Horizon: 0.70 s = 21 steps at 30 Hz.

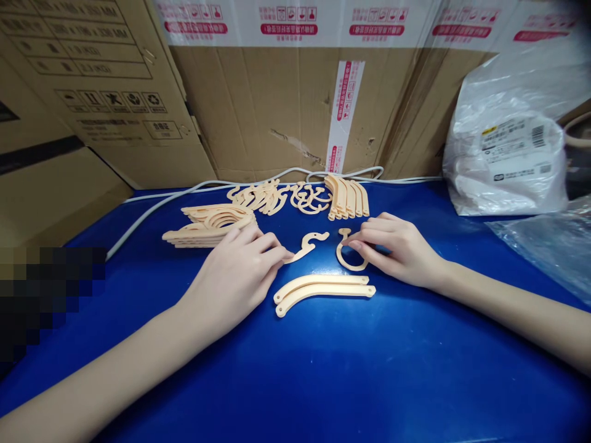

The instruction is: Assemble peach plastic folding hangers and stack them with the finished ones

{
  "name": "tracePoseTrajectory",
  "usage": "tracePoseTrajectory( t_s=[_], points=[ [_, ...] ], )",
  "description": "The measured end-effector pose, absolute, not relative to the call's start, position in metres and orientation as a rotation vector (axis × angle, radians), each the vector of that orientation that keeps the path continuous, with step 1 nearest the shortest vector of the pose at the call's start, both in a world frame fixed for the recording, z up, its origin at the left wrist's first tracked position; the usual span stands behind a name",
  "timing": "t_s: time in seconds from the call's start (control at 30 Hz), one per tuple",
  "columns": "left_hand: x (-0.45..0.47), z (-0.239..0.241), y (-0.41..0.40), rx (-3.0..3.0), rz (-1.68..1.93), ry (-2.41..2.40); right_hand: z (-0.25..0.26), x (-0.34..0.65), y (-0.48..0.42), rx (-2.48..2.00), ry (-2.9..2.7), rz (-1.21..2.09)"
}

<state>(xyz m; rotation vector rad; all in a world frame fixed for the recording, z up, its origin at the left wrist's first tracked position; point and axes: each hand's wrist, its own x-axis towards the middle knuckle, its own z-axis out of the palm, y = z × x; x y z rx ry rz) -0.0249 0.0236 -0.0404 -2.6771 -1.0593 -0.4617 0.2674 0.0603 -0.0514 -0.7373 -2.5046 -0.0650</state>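
My left hand [247,264] is closed, its fingertips pinching the lower end of a cream S-shaped hook piece [305,246]. Opposite it, my right hand [392,249] holds a cream open-ring hook [344,257] with a small flat head between thumb and fingers. Part of the ring is hidden behind the fingertips. Nearer to me, two curved cream arms [323,289] with holes at their ends lie side by side on the blue table [323,375]. Just beyond my left hand sits a stack of flat cream hanger-like pieces [203,231], partly covered by it.
Along the back lie piles of S-shaped pieces [261,197], ring hooks [308,200] and curved arms [348,197]. A white cable [152,212] runs behind them. Cardboard boxes [277,104] wall off the back and left. A plastic-wrapped white roll [512,154] stands at right.
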Motion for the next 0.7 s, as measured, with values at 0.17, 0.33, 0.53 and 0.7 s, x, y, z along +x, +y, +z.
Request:
tracePoseTrajectory(
  t_s=[0.17,0.33,0.53,0.7],
  points=[
    [-0.026,-0.041,0.023,-2.669,-0.428,-1.062,-0.049,0.266,0.058,-0.763,-2.45,-0.132],
    [-0.026,-0.039,0.02,-2.649,-0.447,-1.066,-0.025,0.252,0.067,-0.909,-2.42,-0.218],
    [-0.025,-0.037,0.017,-2.643,-0.519,-1.078,0.006,0.2,0.131,-0.868,-2.681,-0.427],
    [-0.026,-0.038,0.018,-2.645,-0.496,-1.061,0.001,0.152,0.188,-0.961,-2.731,-0.487]
  ],
)
